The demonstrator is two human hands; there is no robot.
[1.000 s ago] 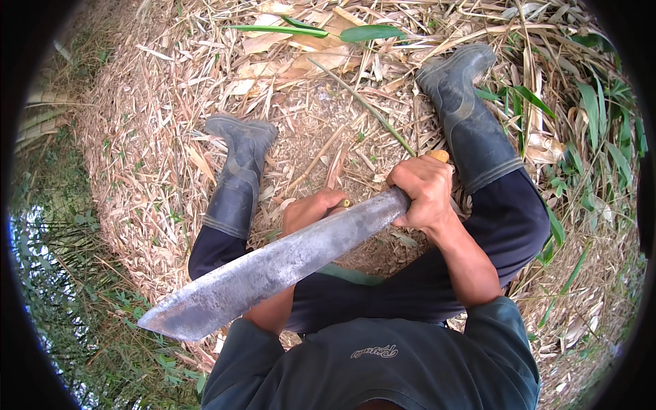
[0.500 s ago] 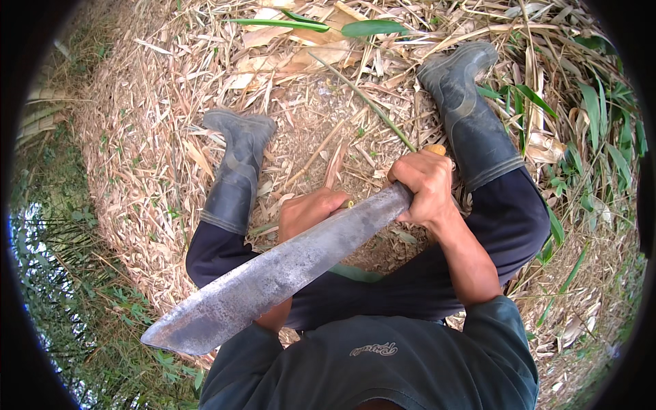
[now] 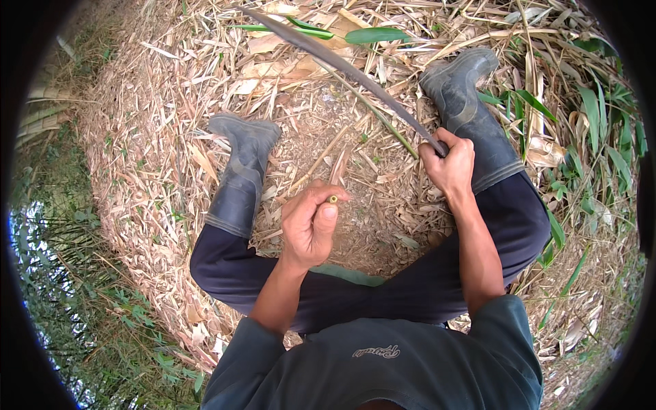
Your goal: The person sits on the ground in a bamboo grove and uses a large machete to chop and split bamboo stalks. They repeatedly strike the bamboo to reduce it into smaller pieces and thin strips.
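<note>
My left hand (image 3: pixel 306 224) is closed in a pinch on a thin hollow stem (image 3: pixel 333 199). Only its round, yellowish-green cut end shows, between thumb and forefinger; the length of it is hidden. My right hand (image 3: pixel 454 166) grips a machete, whose handle is covered by my fingers. The machete blade (image 3: pixel 345 67) is turned nearly edge-on and slants away to the far left, above the ground. Part of a long, thin green stalk (image 3: pixel 386 123) is visible below the blade, one end close to my right hand.
Dry leaf litter (image 3: pixel 157 130) covers the ground. My legs are spread, with a rubber boot (image 3: pixel 239 160) on the left and another boot (image 3: pixel 468 113) on the right. Green leaves (image 3: pixel 376 34) lie at the far side. Leafy plants (image 3: pixel 608 137) grow at the right.
The machete has swung from lying across my left hand, broad side up, to pointing far left with its edge showing. My hands have moved apart, and the stem's end is now in plain sight.
</note>
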